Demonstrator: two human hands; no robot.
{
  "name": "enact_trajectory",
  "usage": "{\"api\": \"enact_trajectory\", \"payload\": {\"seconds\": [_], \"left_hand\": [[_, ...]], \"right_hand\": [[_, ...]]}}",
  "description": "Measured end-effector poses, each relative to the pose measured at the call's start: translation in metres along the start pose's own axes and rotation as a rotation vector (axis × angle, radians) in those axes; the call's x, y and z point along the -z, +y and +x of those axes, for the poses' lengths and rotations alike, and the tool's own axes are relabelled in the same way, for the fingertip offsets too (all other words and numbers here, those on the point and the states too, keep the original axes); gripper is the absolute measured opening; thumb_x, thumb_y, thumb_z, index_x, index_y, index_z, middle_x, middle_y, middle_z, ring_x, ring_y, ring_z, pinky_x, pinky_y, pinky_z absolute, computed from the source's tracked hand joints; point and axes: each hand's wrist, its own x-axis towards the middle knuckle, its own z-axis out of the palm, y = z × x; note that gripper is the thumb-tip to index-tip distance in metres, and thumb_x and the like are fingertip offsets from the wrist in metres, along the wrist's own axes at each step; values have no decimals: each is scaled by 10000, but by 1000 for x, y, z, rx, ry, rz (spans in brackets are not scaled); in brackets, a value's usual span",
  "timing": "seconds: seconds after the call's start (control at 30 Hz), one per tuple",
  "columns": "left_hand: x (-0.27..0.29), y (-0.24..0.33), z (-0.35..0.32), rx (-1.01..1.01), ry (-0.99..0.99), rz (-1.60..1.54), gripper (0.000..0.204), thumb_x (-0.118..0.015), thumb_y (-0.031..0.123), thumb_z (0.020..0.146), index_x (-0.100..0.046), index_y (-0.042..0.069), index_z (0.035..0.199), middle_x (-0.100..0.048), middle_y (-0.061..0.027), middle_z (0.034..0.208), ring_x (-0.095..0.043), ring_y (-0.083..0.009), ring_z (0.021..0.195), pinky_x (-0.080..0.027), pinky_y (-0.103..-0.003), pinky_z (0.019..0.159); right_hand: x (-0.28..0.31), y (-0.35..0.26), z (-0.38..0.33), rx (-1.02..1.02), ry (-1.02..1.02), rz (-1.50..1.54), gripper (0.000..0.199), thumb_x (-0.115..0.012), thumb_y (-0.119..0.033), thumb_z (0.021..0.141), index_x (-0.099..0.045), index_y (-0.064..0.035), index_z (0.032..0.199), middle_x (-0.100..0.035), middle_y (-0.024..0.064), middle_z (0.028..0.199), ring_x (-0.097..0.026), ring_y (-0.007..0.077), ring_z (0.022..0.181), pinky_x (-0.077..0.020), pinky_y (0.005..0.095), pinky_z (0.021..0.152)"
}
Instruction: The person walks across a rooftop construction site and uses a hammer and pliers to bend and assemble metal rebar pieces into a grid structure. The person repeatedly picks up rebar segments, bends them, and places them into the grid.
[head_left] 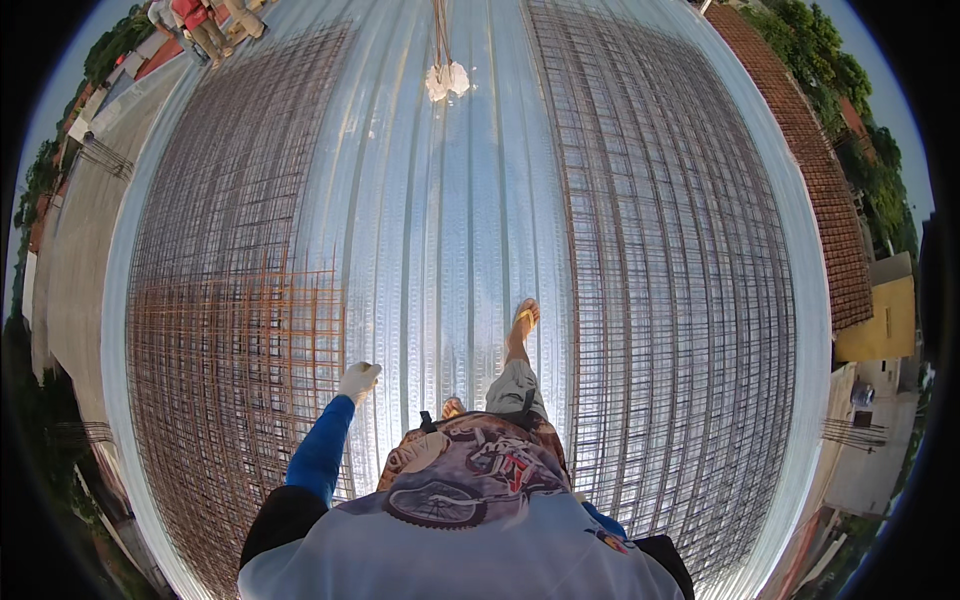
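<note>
My left hand (pixel 360 382), in a pale glove below a blue sleeve, hangs beside the inner edge of the left rebar mesh (pixel 240 330). Its fingers look curled closed, and I see nothing in them. The mesh is a dense grid of steel bars, rust-orange nearest my hand and greyer farther off. My right hand is out of sight; only a bit of blue sleeve (pixel 603 520) shows at my right side. On the ribbed metal decking (pixel 440 260) my right foot (pixel 525 318), in a yellow flip-flop, is stepped forward.
Another rebar mesh (pixel 680 280) covers the right side. Ahead, thin bars rise from a broken pale concrete lump (pixel 447 82). People (pixel 205 25) stand at the far left. Beyond the deck lie a tiled roof (pixel 800 160) on the right and a concrete slab (pixel 90 230) on the left.
</note>
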Motion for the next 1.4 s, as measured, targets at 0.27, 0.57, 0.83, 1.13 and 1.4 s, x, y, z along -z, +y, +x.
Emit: {"api": "enact_trajectory", "payload": {"seconds": [0.27,0.57,0.83,1.13,1.4], "left_hand": [[-62,131,128,173,-248,182,614,-692,538,842,-737,-60,969,-738,-194,876,-702,-274,833,-531,-403,767],[-65,322,256,81,-89,-135,466,-687,392,929,-714,-59,1044,-716,-126,843,-652,-178,741,-526,-316,683],[-2,360,406,456,-64,-147,489,-702,417,862,-720,-71,859,-699,-163,702,-673,-254,577,-539,-377,529],[105,572,646,169,31,-65,498,-646,450,851,-732,-40,830,-709,-168,737,-689,-281,720,-523,-424,696],[122,831,803,85,196,-227,483,-639,399,940,-707,-77,977,-722,-135,827,-662,-205,759,-500,-363,707]], "right_hand": [[102,-329,66,222,17,-114,548,-684,-453,850,-718,87,937,-729,253,835,-732,418,869,-550,510,736],[253,-791,164,677,288,-387,410,-744,-336,877,-657,52,976,-642,114,664,-618,239,530,-472,419,480],[231,-1017,110,586,144,-228,346,-781,-291,887,-620,15,874,-534,29,585,-477,137,447,-358,363,414],[214,-949,254,514,129,-854,854,-688,-747,784,-740,84,973,-754,251,880,-754,389,954,-588,455,762],[255,-1219,289,260,-84,-406,517,-773,-429,831,-699,78,899,-664,143,676,-662,271,616,-491,438,527]]}}
